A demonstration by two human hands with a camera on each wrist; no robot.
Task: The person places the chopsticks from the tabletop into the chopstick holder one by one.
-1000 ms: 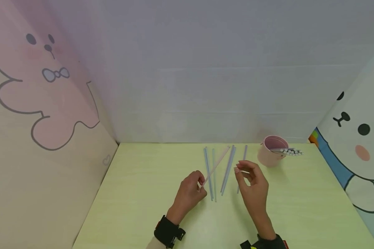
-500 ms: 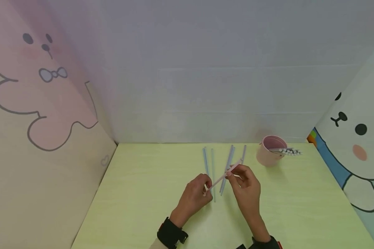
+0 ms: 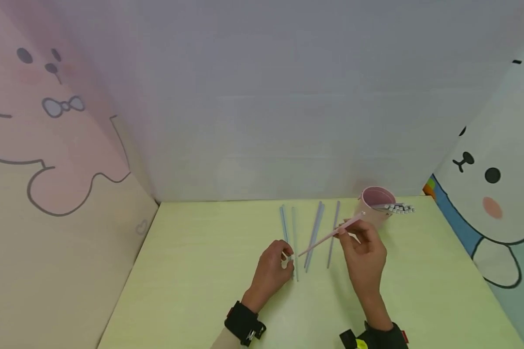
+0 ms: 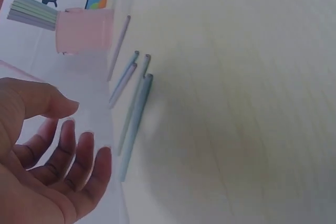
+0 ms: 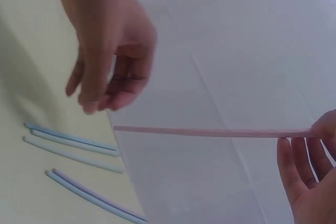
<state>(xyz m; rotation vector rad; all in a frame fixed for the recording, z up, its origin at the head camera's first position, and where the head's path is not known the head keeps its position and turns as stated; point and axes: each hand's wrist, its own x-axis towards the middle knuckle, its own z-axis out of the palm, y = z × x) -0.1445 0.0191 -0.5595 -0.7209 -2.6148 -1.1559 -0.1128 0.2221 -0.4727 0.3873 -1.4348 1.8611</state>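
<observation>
A slim pink straw [image 3: 316,244] slants above the table, its far-right part pinched between the thumb and fingers of my right hand [image 3: 367,252]. In the right wrist view the pink straw [image 5: 210,131] stretches level from those fingertips, its free end below my left hand [image 5: 113,45]. My left hand [image 3: 271,269] hovers over the near ends of the blue straws [image 3: 284,223], thumb and fingers loosely bent with nothing between them. Just to the right on the table lie a green straw [image 3: 294,242], a blue and lavender pair [image 3: 315,235] and a lavender straw [image 3: 335,218].
At the back right stands a pink bucket [image 4: 86,31], partly behind my right hand in the head view. Several straws [image 3: 399,209] stick out of it sideways to the right. A pale wall [image 3: 262,145] rises at the table's back edge.
The pink straw was in my left hand, then between both hands; now my left hand has let go. My right hand has drawn it up and to the right, towards the bucket.
</observation>
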